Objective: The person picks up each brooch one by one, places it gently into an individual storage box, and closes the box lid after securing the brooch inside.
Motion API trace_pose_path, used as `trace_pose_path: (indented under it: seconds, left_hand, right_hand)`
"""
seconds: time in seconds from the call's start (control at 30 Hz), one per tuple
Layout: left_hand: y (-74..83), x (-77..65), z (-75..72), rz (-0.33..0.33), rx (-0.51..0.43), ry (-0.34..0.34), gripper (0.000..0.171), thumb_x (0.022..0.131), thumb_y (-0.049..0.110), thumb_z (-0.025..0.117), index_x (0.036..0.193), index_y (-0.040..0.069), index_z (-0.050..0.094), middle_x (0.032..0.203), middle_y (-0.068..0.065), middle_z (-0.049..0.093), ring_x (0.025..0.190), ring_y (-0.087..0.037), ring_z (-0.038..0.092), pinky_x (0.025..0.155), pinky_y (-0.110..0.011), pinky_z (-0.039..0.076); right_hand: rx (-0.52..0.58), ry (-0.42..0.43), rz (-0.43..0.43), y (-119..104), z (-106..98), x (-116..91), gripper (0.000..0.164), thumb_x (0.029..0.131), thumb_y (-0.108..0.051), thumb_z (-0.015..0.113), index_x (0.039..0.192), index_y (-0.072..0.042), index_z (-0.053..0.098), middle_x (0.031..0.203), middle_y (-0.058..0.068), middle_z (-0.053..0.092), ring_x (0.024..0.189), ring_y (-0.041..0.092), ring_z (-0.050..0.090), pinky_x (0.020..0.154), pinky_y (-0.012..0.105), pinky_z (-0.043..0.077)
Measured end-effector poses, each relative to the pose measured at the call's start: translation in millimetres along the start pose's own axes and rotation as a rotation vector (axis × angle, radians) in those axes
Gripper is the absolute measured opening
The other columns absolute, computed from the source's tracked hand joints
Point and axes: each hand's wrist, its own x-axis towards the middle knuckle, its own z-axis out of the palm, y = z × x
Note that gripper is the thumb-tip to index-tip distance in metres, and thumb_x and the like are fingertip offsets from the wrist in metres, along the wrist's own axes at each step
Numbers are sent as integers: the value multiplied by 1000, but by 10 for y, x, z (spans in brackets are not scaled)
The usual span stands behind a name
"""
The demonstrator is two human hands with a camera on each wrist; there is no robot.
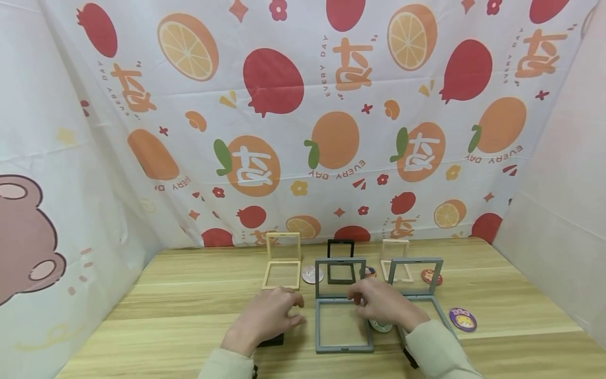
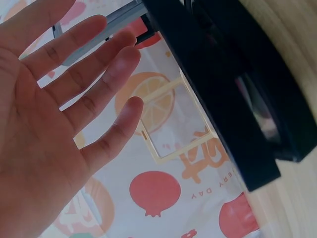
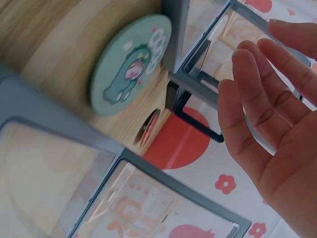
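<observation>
From the head view, the grey frame stands unfolded on the tabletop between the two hands, long axis running away from the person toward the printed backdrop, far panel raised, near panel flat. The left hand hovers beside it, grip loose and empty, mostly hiding a black object. The right hand overlaps the frame's right edge, touching or not I can't tell, covering part of a second grey frame and a green badge. In the left wrist view, fingers spread; the black object, cropped above, partly blocks a cream frame. In the right wrist view, that grip is relaxed, holding nothing, fingers obscuring the grey frame.
</observation>
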Motion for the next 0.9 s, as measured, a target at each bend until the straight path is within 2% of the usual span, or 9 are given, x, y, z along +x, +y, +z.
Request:
trace_pose_path:
  seconds: [0.23,0.47,0.7,0.9]
  left_hand:
    - [6,30,46,3,-12,-25,17,85,20,82,95,8,76,93,0,73,83,-16,68,72,-35,56]
    - [24,86,78,17,-25,-29,15,84,18,82,94,8,76,91,-1,73,80,-15,67,70,-33,55]
    - [52,122,93,16,-14,-41,17,84,20,83,94,8,76,91,-1,73,82,-15,67,73,-35,56]
    - [64,112,118,25,-2,-25,19,83,23,85,93,10,76,90,0,71,83,-16,68,73,-35,56]
  right_hand:
    - [38,10,3,68,-8,-61,24,77,9,69,97,-3,74,85,0,65,73,8,55,63,27,49]
    - [74,19,7,176,-28,-147,21,79,9,72,98,0,73,86,1,66,74,11,60,62,25,51]
    - [101,19,35,261,-54,-221,25,77,9,71,99,-1,74,84,0,65,72,6,57,61,24,50]
    - [140,21,48,308,-58,-248,29,75,9,69,103,1,74,86,1,67,72,6,57,61,25,51]
